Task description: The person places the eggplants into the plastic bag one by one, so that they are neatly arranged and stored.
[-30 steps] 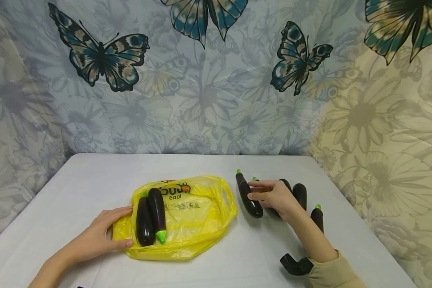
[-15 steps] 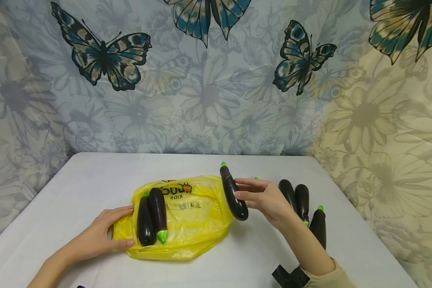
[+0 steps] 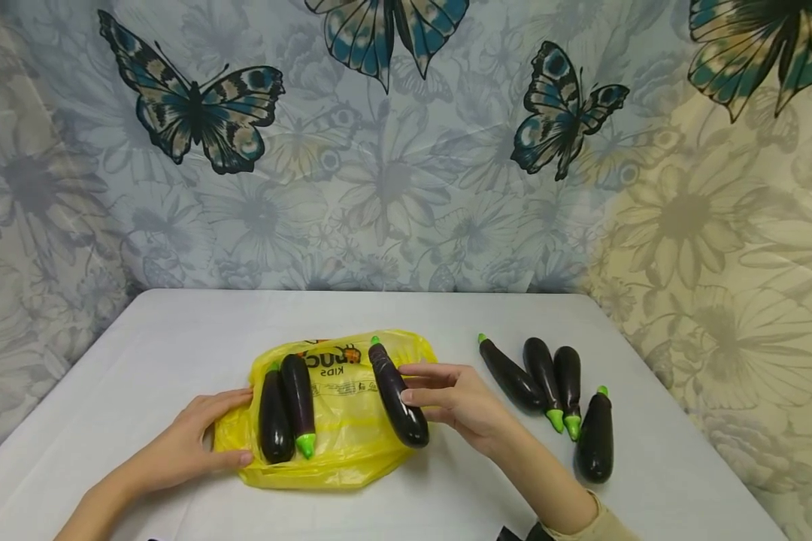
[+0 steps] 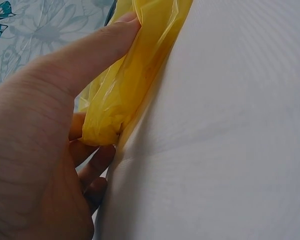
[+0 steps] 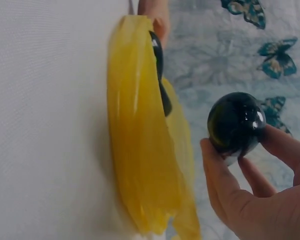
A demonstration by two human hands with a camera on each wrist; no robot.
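A yellow plastic bag [image 3: 352, 421] lies flat on the table, with two eggplants on its left part: one [image 3: 275, 421] with its green stem away from me, the other [image 3: 296, 391] with its stem towards me. My left hand [image 3: 186, 436] holds the bag's left end between thumb and fingers. In the left wrist view the thumb [image 4: 97, 52] touches the yellow plastic. Between thumb and fingers, my right hand [image 3: 456, 402] holds a third eggplant [image 3: 398, 398] above the bag's right part, stem pointing away. The right wrist view shows its round dark end [image 5: 237, 122] apart from the bag.
Several more eggplants [image 3: 510, 376] lie on the right of the white table [image 3: 352, 312], the nearest one [image 3: 595, 443] set a little apart. A patterned wall covering with butterflies [image 3: 392, 188] rises behind the table's far edge.
The right hand has lifted the third eggplant from the right group and carried it left, over the bag. The left hand has stayed at the bag's left end.
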